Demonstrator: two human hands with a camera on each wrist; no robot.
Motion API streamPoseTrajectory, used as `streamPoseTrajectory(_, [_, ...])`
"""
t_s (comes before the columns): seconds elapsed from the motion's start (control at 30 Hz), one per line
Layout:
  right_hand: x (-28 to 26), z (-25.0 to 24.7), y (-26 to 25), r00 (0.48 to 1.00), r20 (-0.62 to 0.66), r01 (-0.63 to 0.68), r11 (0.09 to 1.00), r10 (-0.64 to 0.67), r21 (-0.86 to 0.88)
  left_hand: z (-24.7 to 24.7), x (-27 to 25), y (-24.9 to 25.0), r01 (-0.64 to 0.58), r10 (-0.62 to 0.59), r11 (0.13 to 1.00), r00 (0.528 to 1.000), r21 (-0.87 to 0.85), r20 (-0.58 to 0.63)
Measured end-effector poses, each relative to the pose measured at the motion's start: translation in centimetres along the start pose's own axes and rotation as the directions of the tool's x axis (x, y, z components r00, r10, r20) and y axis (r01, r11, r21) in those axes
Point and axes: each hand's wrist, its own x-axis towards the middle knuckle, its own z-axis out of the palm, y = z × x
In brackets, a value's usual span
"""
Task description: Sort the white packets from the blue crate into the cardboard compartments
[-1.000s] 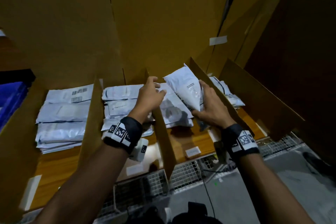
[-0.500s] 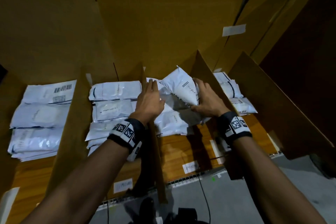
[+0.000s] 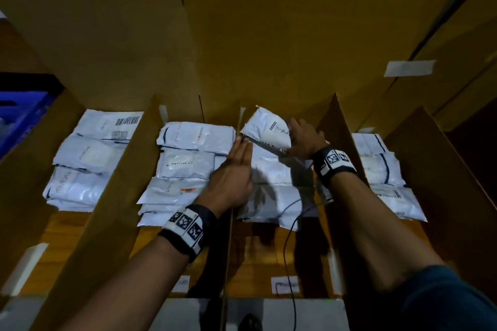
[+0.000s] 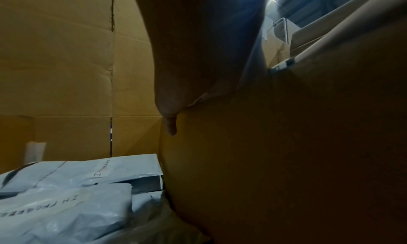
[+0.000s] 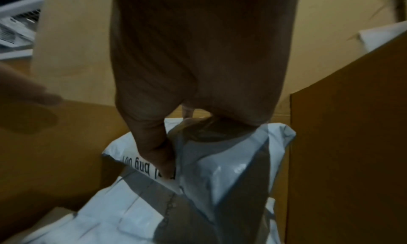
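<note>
while both forearms reach into the cardboard compartments (image 3: 333,126), the left hand (image 3: 234,169) lies flat with straight fingers pressed together against the divider (image 3: 228,236). the right hand (image 3: 305,140) pinches a white packet (image 3: 265,126), crinkled and tilted, marked with handwriting, above the stacked packets (image 3: 274,196) in the third compartment.

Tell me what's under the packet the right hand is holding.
The packet held by the right hand sits over a stack of white packets in the third compartment. How many lie in that stack, and the wooden floor beneath them, cannot be seen.
</note>
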Motion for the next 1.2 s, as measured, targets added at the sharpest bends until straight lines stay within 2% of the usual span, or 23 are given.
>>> streamPoseTrajectory(0.2, [5.1, 1.3, 0.1, 0.999, -0.025, 0.032, 0.973, -0.039, -0.229, 0.1, 0.0, 0.6, 0.032, -0.032, 0.999, 0.999, -0.005, -0.008])
streamPoseTrajectory(0.33, [6.0, 2.5, 0.4, 1.000, -0.025, 0.006, 0.970, -0.013, -0.243, 0.2, -0.1, 0.6, 0.023, -0.024, 0.999, 0.999, -0.030, -0.035])
streamPoseTrajectory(0.5, [5.5, 4.9, 0.5, 0.996, -0.002, 0.090, 0.985, -0.091, -0.149, 0.1, -0.3, 0.3, 0.018, -0.020, 0.999, 0.999, -0.049, -0.048])
streamPoseTrajectory(0.77, [6.1, 5.2, -0.2, 0.982, -0.108, 0.111, 0.939, -0.153, -0.326, 0.1, -0.4, 0.8, 0.016, -0.019, 0.999, 0.998, -0.045, -0.063])
streamPoseTrajectory(0.87, [6.0, 5.2, -0.1, 0.974, -0.146, 0.115, 0.935, -0.173, -0.337, -0.2, -0.5, 1.2, 0.010, -0.012, 0.999, 0.999, -0.035, -0.053])
streamPoseTrajectory(0.97, [5.6, 4.5, 0.5, 0.957, -0.245, 0.081, 0.958, -0.152, -0.275, -0.4, -0.6, 0.9, 0.014, -0.016, 0.999, 0.998, -0.044, -0.054])
streamPoseTrajectory(1.1, [3.3, 4.3, 1.2, 0.885, -0.452, 0.027, 0.982, -0.109, -0.185, -0.4, -0.8, 0.4, 0.015, -0.020, 0.998, 0.997, -0.063, -0.081])
streamPoseTrajectory(1.2, [1.4, 5.5, 1.2, 0.865, -0.483, 0.071, 0.987, -0.134, -0.148, -0.3, -0.7, 0.1, 0.019, -0.025, 0.998, 0.995, -0.064, -0.098])
